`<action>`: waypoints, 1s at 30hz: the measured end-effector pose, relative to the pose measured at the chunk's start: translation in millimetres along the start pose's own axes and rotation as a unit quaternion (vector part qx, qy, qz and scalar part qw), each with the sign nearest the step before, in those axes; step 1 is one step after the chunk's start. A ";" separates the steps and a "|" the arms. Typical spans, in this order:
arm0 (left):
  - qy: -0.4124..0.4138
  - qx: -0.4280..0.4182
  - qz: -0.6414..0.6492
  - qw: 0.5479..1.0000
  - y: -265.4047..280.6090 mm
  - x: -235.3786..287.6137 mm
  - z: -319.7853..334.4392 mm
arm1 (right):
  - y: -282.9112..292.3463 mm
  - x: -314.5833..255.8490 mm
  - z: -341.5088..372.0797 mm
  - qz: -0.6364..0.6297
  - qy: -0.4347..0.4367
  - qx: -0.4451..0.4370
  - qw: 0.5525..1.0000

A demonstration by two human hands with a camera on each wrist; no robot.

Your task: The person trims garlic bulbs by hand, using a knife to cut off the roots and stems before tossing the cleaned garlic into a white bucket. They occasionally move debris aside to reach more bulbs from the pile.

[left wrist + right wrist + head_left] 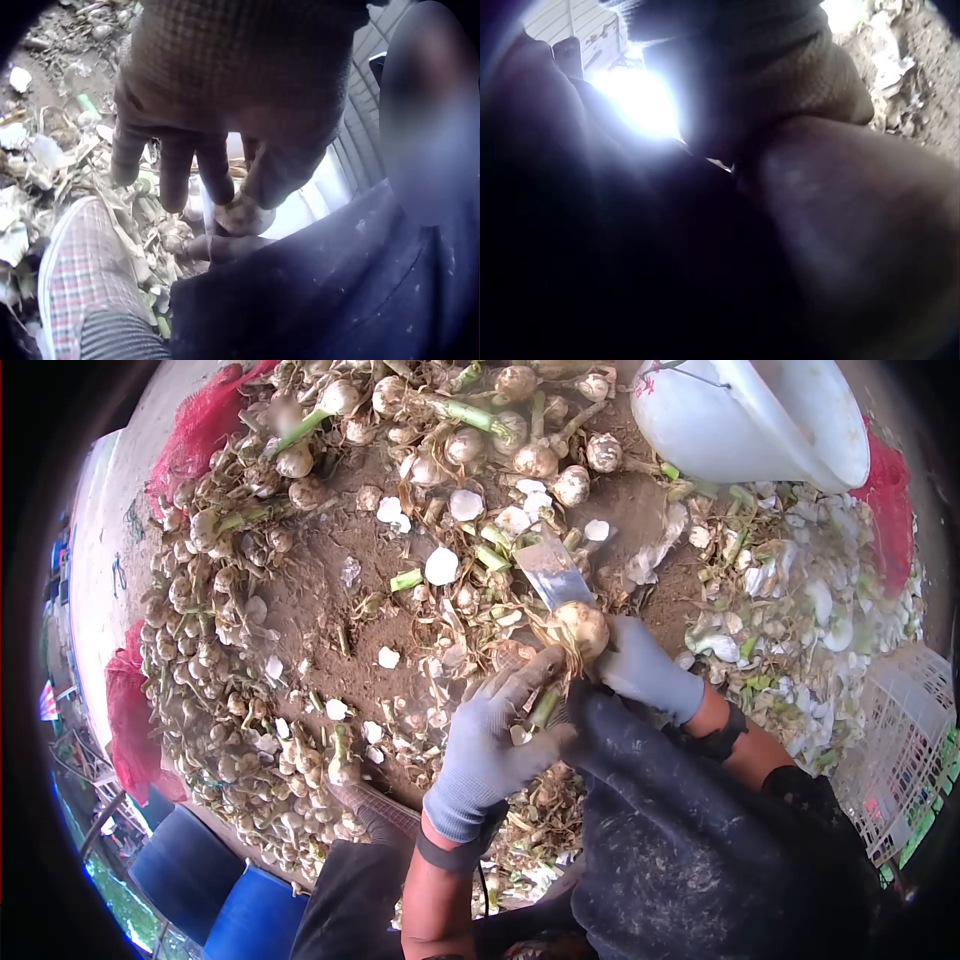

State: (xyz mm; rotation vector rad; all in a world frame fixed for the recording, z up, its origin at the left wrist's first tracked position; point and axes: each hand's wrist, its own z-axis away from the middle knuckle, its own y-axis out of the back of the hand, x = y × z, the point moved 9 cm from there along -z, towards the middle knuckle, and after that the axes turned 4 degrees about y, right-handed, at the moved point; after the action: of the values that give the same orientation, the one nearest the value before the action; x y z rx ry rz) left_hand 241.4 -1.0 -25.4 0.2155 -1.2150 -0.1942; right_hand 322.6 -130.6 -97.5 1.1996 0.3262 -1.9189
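Observation:
A garlic bulb (583, 628) with a dry, leafy stalk is between my two gloved hands. My left hand (490, 735) grips it from the left, fingers and thumb about its stalk. In the left wrist view, fingertips of the left hand (232, 97) reach down to the bulb (246, 216). My right hand (645, 668) holds a knife, whose broad blade (553, 572) juts out beyond the bulb; the handle is hidden. The right wrist view is dark, with the gloved right hand (772, 75) filling its upper part.
Garlic bulbs with stalks (225, 620) are heaped at left and top. Cut stalks and peelings (780, 600) litter the right. A white tub (720, 420) stands top right, a white plastic crate (890, 740) at far right. Blue barrels (255, 915) and a checked shoe (90, 262) are nearby.

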 end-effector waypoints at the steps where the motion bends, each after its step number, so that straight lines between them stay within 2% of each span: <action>1: 0.017 -0.017 0.026 0.999 1.4 1.8 1.4 | 2.7 -3.3 -2.0 0.037 0.015 -0.012 0.999; 2: 0.037 -0.032 0.049 0.998 2.5 0.2 4.7 | -0.3 -5.2 -1.4 0.071 0.031 -0.027 0.997; 3: 0.092 -0.009 0.033 0.995 3.2 -15.4 4.1 | 0.9 -8.6 -2.3 0.088 0.074 0.004 0.993; 4: 0.145 0.013 0.017 0.989 4.3 -30.1 1.8 | -0.7 -11.9 -2.3 0.086 0.078 0.003 0.993; 5: 0.185 -0.009 0.011 0.983 3.5 -36.0 -0.3 | 2.5 -24.4 -1.2 0.158 0.084 0.021 0.984; 6: 0.185 -0.009 0.010 0.983 -1.5 -40.5 -0.4 | 4.4 -31.8 0.7 0.229 0.086 0.039 0.969; 7: 0.148 0.036 0.144 0.978 -5.6 -43.6 -1.1 | 3.1 -41.0 4.1 0.265 0.140 0.066 0.952; 8: 0.110 0.081 0.276 0.951 -3.7 -40.2 -2.1 | 1.7 -43.5 5.4 0.265 0.137 0.065 0.952; 9: 0.118 0.023 0.354 0.928 -14.7 -36.3 -3.0 | -2.3 -55.7 9.0 0.293 0.174 0.063 0.938; 10: 0.186 0.010 0.425 0.886 -23.5 -43.9 2.4 | -7.2 -65.6 12.1 0.320 0.212 0.059 0.921; 11: 0.190 0.035 0.362 0.912 -18.9 -52.9 1.6 | -8.9 -75.0 15.4 0.309 0.262 0.067 0.912; 12: 0.194 0.058 0.296 0.933 -15.3 -64.3 0.4 | -8.3 -79.6 16.5 0.309 0.264 0.065 0.911; 14: 0.178 0.075 0.296 0.935 -15.9 -76.1 8.4 | -19.8 -101.7 31.2 0.389 0.355 0.028 0.849; 16: 0.159 0.084 0.297 0.938 -14.7 -75.7 18.9 | -24.7 -98.8 31.6 0.416 0.356 0.018 0.836; 18: 0.147 0.134 0.250 0.948 -4.4 -65.0 14.6 | -22.8 -105.8 32.2 0.452 0.376 0.032 0.808; 19: 0.154 0.133 0.275 0.940 -5.8 -62.0 9.1 | -25.7 -101.7 32.9 0.458 0.399 0.031 0.794; 21: 0.182 0.125 0.320 0.921 -7.4 -72.0 11.5 | -26.7 -104.2 28.7 0.472 0.375 0.026 0.797; 22: 0.216 0.120 0.335 0.909 -10.5 -82.1 13.3 | -27.4 -99.5 27.1 0.465 0.397 0.056 0.790; 24: 0.227 0.122 0.373 0.891 -3.0 -49.0 9.0 | -18.6 -75.9 8.2 0.507 0.353 0.062 0.784; 25: 0.179 0.125 0.171 0.961 6.0 -16.4 12.4 | 8.3 -41.8 -14.2 0.502 0.249 0.092 0.823; 26: 0.178 0.126 0.166 0.962 12.1 -16.8 13.5 | 35.1 -11.0 -25.7 0.486 0.143 0.117 0.854; 27: 0.190 0.185 0.259 0.929 24.9 -27.3 18.8 | 47.8 -35.7 -11.1 0.406 0.176 0.201 0.874; 28: 0.203 0.232 0.344 0.887 34.9 -39.6 29.3 | 48.9 -54.5 2.2 0.357 0.204 0.223 0.884; 30: 0.144 0.386 0.154 0.898 97.3 -104.3 60.4 | 42.1 -64.6 2.4 0.329 0.188 0.174 0.909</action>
State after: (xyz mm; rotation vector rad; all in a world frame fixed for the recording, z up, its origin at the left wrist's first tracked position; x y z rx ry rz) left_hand 152.7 116.5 -73.6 0.7099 -0.9592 0.5979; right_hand 365.9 -125.3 -33.9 1.6598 -0.2247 -1.1759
